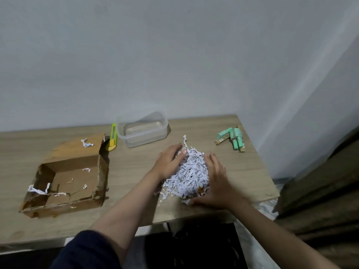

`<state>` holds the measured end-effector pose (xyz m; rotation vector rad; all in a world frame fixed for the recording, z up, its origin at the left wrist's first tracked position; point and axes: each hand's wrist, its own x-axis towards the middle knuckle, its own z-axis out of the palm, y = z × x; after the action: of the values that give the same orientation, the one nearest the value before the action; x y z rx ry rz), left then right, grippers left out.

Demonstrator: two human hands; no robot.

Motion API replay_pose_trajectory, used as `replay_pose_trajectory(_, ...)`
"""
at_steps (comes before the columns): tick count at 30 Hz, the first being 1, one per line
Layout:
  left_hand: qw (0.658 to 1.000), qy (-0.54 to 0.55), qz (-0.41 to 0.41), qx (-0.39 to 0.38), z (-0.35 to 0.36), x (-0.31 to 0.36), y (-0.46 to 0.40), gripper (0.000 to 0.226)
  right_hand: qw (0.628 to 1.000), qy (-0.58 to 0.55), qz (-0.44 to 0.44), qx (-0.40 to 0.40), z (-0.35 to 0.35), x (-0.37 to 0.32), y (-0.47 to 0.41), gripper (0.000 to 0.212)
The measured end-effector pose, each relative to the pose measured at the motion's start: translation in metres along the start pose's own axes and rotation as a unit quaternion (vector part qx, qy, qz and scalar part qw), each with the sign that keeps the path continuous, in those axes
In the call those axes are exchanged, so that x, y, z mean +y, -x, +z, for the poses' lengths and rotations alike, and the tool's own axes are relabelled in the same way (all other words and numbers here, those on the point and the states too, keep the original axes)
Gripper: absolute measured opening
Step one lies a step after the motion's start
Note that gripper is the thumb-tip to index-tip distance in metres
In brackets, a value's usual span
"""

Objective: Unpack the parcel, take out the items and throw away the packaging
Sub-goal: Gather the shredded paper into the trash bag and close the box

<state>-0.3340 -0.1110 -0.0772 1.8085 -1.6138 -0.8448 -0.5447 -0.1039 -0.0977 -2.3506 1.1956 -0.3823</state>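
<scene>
A heap of shredded white paper (191,171) lies on the wooden table (136,167), right of centre. My left hand (169,162) presses against the heap's left side and my right hand (214,177) cups its right side and front, so the heap is squeezed between them. The opened cardboard box (66,175) sits at the left with torn edges; only a few paper strips remain inside it. Several mint-green tubes (234,138) lie together at the back right of the table.
A yellow utility knife (113,137) lies behind the box. A clear plastic container (142,129) stands at the back near the wall. A dark bin or bag (196,247) sits below the table's front edge. Wooden boards (320,191) lean at the right.
</scene>
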Motion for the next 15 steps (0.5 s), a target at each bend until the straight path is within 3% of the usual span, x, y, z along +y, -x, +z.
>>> replay_pose_trajectory(7,0.989,0.147,-0.022,0.026,0.003,0.012,0.030,0.040,1.000,-0.016,0.006,-0.003,0.005,-0.012,-0.027,0.143)
replay_pose_trajectory(11,0.985,0.164,-0.014,0.042,-0.009,0.014,0.048,0.041,0.999,-0.013,-0.018,-0.042,0.002,-0.016,-0.035,0.143)
replay_pose_trajectory(15,0.984,0.153,-0.004,0.093,-0.025,0.007,0.069,0.067,0.996,-0.006,-0.078,-0.034,-0.018,-0.017,-0.038,0.128)
